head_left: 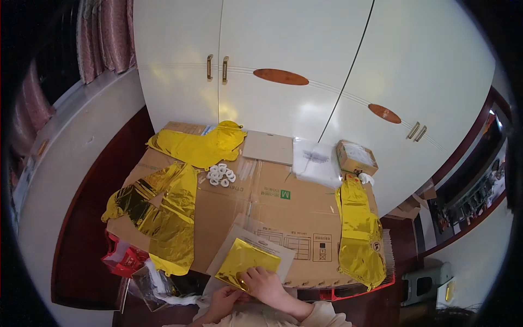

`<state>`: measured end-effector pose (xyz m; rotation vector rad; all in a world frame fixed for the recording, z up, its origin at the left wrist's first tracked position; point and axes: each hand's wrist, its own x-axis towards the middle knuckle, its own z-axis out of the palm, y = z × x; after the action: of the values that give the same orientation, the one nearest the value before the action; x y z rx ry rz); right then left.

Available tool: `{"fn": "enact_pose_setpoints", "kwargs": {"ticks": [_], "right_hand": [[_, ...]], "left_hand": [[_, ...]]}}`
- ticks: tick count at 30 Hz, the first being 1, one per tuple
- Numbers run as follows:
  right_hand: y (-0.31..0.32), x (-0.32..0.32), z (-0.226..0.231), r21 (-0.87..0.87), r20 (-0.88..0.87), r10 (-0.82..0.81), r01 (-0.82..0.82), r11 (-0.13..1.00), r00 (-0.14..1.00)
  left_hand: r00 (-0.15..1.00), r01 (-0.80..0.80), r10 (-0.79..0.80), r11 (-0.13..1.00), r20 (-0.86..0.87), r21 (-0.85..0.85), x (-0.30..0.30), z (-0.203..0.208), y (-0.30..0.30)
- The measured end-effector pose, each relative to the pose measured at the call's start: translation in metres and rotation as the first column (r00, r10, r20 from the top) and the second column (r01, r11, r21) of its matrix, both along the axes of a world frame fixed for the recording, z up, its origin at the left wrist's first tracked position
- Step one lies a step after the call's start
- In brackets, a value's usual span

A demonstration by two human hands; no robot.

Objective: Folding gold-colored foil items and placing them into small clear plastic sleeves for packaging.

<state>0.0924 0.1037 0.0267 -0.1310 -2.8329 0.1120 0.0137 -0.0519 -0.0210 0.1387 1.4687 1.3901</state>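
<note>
At the near edge of the cardboard-topped table lies a folded gold foil balloon [248, 259], flat on a clear plastic bag [285, 254] with a punched hanging tab. My right hand [266, 284] presses on the foil's lower right part, its fingers bent and closed against it. Just left of it, my left hand [222, 303] pinches at the near edge of the foil and bag. Its fingertips are partly hidden, so which layer they hold is unclear.
Flat gold foil balloons lie at left [163, 210], far left [190, 147] and right [359, 231]. Several white rings [220, 175] are heaped near a grey-brown board [268, 147], clear plastic bags [316, 163] and a small carton [357, 158]. A red bag [124, 256] hangs at the left edge.
</note>
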Motion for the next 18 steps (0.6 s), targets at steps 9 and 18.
{"fn": "enact_pose_setpoints", "kwargs": {"ticks": [9,18], "right_hand": [[-0.002,0.001,0.0,-0.013,-0.013,-0.01,0.01,1.0,1.0],[0.008,0.004,0.003,-0.034,-0.045,-0.016,0.014,0.999,0.999]], "left_hand": [[0.974,-0.201,0.193,0.978,0.122,0.063,0.006,0.001,0.024],[0.962,-0.274,0.271,0.952,0.041,0.134,0.014,-0.04,0.012]]}}
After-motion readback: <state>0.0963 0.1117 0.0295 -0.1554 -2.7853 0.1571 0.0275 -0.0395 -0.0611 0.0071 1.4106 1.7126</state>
